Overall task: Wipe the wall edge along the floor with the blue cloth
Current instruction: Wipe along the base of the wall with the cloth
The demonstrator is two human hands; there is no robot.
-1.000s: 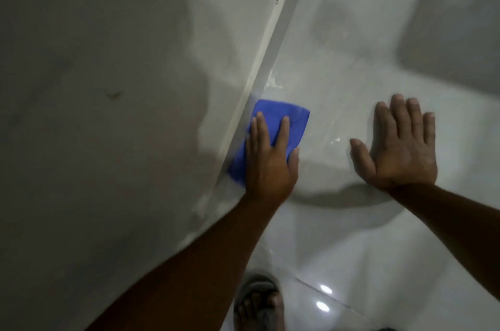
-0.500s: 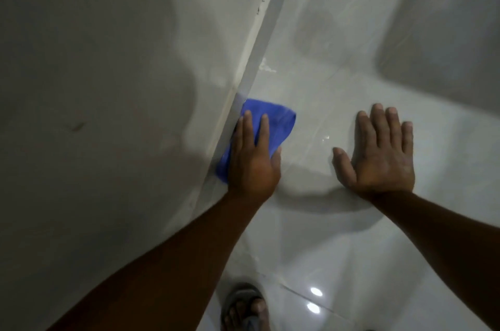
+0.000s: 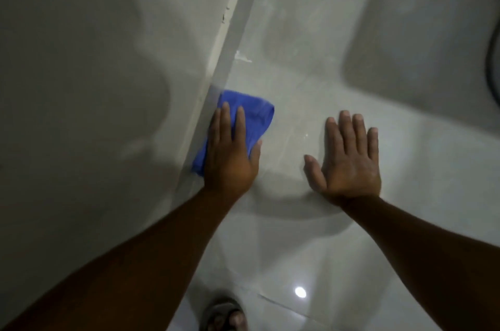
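The blue cloth (image 3: 255,117) lies folded on the glossy floor, with its left side pushed against the wall edge (image 3: 230,41), a pale strip running diagonally from top centre toward me. My left hand (image 3: 230,152) presses flat on the cloth, fingers pointing up along the edge and covering the cloth's near half. My right hand (image 3: 349,160) rests palm down on the floor tile to the right, fingers spread, holding nothing.
The grey wall (image 3: 94,87) fills the left side. A white smear (image 3: 242,57) marks the floor beside the edge, just beyond the cloth. My foot in a sandal (image 3: 224,314) shows at the bottom. A dark cable (image 3: 493,60) curves at the right border.
My left hand and the cloth have slid a little back toward me along the wall edge, farther from the white smear. My right hand stays flat on the floor.
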